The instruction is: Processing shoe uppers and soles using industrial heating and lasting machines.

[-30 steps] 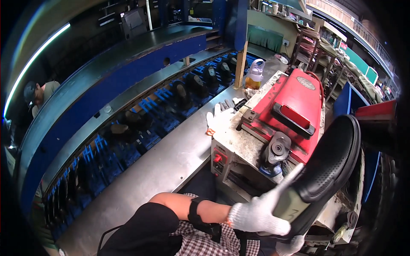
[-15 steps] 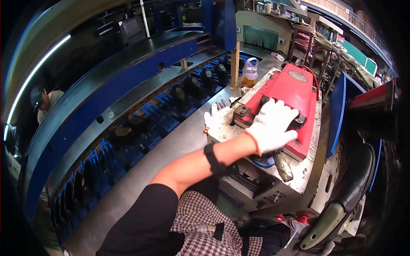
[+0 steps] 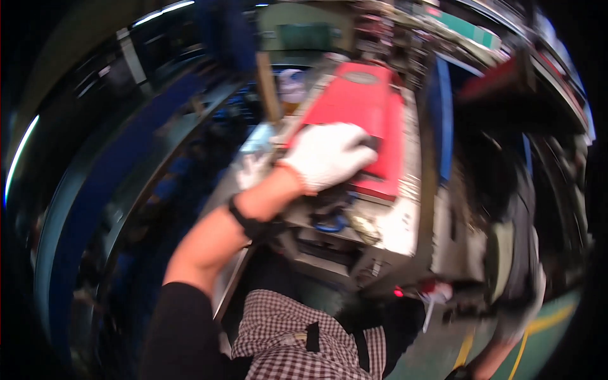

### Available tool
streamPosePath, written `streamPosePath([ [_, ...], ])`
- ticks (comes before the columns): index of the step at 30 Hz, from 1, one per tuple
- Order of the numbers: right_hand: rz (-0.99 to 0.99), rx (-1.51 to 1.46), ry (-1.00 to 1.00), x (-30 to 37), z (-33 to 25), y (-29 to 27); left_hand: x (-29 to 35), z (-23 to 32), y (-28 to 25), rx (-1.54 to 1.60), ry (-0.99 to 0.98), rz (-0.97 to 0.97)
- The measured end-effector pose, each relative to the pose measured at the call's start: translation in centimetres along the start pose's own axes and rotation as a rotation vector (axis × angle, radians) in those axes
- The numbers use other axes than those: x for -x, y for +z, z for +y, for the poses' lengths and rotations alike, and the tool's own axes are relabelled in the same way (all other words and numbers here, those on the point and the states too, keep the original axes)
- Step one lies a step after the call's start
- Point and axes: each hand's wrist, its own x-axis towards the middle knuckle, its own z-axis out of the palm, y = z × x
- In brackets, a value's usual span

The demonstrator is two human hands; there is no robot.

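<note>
My left hand [image 3: 332, 155], in a white knitted glove with an orange cuff, lies on the red machine [image 3: 358, 104], fingers curled over a black part [image 3: 375, 144] on its front; motion blurs the grip. At the far right a black shoe [image 3: 522, 221] with a pale green sole stands on end. My right hand [image 3: 531, 301], gloved in white, holds it from the outer side, its fingers partly hidden behind the shoe. Left of the machine lies a loose white glove [image 3: 252, 171].
A blue ring-like item [image 3: 332, 223] and a crumpled pale item [image 3: 364, 228] lie before the machine on its metal stand [image 3: 402, 221]. A wooden post [image 3: 269, 85] and a lilac bottle [image 3: 292, 85] stand behind. Blue panels [image 3: 442, 120] rise on the right, a blue-framed line [image 3: 120, 164] on the left.
The whole view has swung, so the machine sits further left. My left hand stays on the machine with its fingers more curled. My right hand and forearm now show more beside the shoe.
</note>
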Motion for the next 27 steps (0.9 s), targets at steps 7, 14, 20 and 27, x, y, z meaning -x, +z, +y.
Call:
streamPosePath([
  [7, -0.201, 0.142, 0.206, -12.9, -2.5, 3.2, -7.9, 5.8, -1.3, 0.613, 0.176, 0.211],
  [14, -0.317, 0.87, -0.032, -24.9, 2.4, 1.0, -19.1, 16.5, -2.5, 0.489, 0.352, 0.253],
  [20, -0.56, 1.524, 0.122, -26.1, 6.8, 1.7, -25.3, 19.8, -1.4, 0.134, 0.439, 0.54],
  [27, -0.578, 1.53, 0.172, -26.0, 6.2, 2.8, -32.9, 22.8, -4.9, 0.207, 0.603, -0.177],
])
